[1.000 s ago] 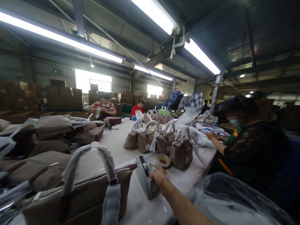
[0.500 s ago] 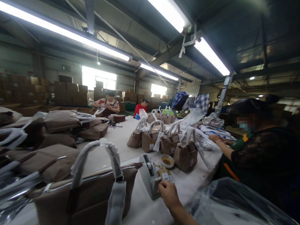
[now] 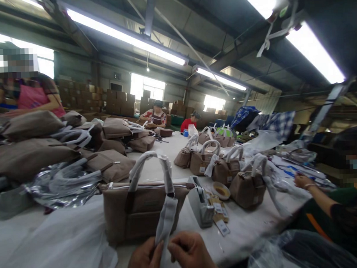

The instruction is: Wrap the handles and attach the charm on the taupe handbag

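A taupe handbag (image 3: 117, 218) stands upright on the table in front of me, its arched handle (image 3: 151, 156) covered in white wrapping. From its right side hangs a strap (image 3: 166, 216), wrapped the same way. My left hand (image 3: 144, 258) is closed on the lower part of that strap, thumb on top. Close beside it, my right hand (image 3: 191, 251) is closed in a pinch near the strap; what lies between its fingertips is too small to make out. A grey tape dispenser (image 3: 200, 203) sits right of the bag, with tags (image 3: 220, 210) beside it.
Several smaller wrapped-handle bags (image 3: 247, 188) stand to the right, near a tape roll (image 3: 220, 190). More bags (image 3: 35, 154) are heaped at left above a white sheet (image 3: 59, 247). A co-worker's hand (image 3: 303, 181) is at the right; clear plastic (image 3: 288, 247) lies at lower right.
My right hand has left the tape dispenser and come leftward to the strap. My left hand has come into view holding the strap. The view has swung left, showing another co-worker.
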`<state>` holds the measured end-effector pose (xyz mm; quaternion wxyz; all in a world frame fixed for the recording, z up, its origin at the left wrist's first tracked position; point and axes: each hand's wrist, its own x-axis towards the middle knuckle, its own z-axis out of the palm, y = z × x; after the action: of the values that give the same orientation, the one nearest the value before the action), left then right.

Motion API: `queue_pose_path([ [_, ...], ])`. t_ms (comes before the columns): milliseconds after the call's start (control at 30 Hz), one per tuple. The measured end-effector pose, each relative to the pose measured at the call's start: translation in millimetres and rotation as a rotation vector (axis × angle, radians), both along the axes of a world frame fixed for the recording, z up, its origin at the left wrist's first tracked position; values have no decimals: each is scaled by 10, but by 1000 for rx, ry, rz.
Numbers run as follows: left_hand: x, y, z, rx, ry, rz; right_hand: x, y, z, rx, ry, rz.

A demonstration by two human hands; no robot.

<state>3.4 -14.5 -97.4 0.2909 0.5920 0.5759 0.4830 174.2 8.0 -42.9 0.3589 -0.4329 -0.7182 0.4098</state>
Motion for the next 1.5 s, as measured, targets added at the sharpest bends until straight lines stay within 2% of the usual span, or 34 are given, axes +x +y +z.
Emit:
queue_pose_path([
  [67,-12,-7,-65,93,48,-11,-202,-21,43,38,-35,-29],
  [167,-40,-9,-169,238,174,-25,-350,9,36,27,-121,-80],
  [333,-40,-21,-231,410,416,60,-370,53,29,16,-258,-151],
  [467,-34,-35,-244,472,574,103,-381,46,65,11,-317,-195],
  [533,-47,-37,-279,526,639,126,-405,35,84,41,-360,-226],
  [633,-63,-45,-339,609,669,225,-452,20,107,62,-386,-268],
  [767,-42,-75,-321,582,596,288,-497,13,121,59,-385,-291],
  [967,-26,-92,-186,552,411,180,-440,-5,129,76,-378,-254],
  [1067,-31,-91,-160,524,322,181,-377,-15,133,78,-314,-186],
  [1167,-16,-106,-104,418,187,146,-345,-11,131,23,-208,-133],
  [1267,23,-136,14,291,31,123,-356,0,120,-67,-132,-151],
  [1400,53,-166,177,140,-143,159,-392,4,100,-56,-165,-215],
  [1500,26,-157,225,78,-221,165,-398,-7,99,-63,-168,-244],
])
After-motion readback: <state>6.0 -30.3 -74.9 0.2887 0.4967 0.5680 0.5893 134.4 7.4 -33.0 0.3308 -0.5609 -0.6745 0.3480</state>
